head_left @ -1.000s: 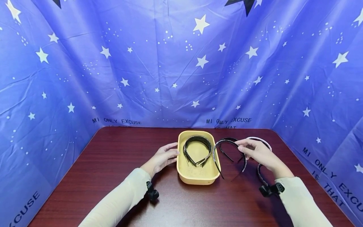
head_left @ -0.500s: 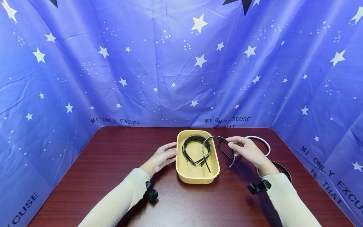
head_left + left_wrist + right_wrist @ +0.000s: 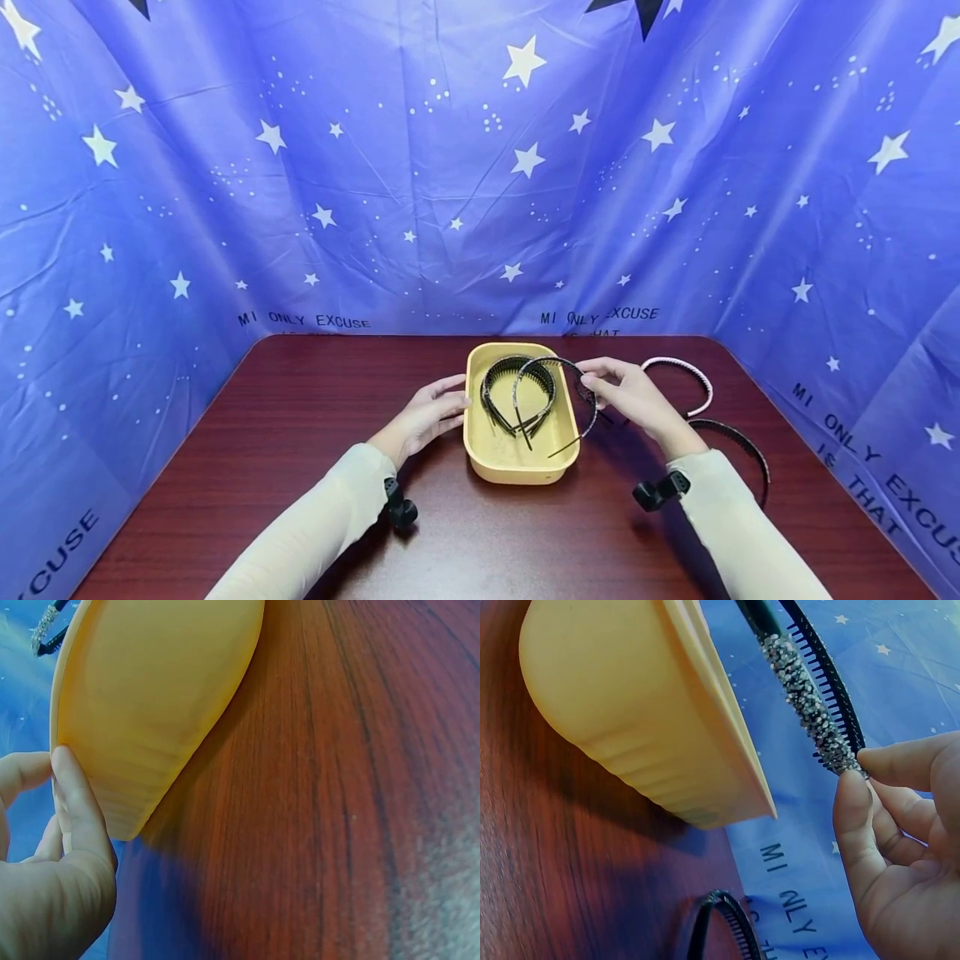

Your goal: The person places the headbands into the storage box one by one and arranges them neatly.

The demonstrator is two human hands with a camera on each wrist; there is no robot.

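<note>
My right hand [image 3: 626,396] pinches a black toothed headband [image 3: 517,387] between thumb and fingertips, over the right side of a yellow plastic tub [image 3: 525,476]. Grey glittery stones [image 3: 799,686] cover the outside of the held headband in the right wrist view. Below it, several dark headbands [image 3: 486,387] lie nested inside the tub, their ends toward me. At the tub's left side my left hand [image 3: 423,421] touches the wall near the rim with extended fingers. Its thumb [image 3: 79,799] lies against the tub's outer face in the left wrist view.
A white headband [image 3: 708,387] and a dark one [image 3: 757,454] lie on the reddish-brown table [image 3: 315,417] to the right. Another dark headband [image 3: 720,900] shows beside the tub in the right wrist view. A blue star-patterned cloth [image 3: 405,167] hangs behind and on both sides.
My right hand has moved left with the headband, from right of the tub to over it. The white and dark headbands at the right are now less covered. My left hand stays put.
</note>
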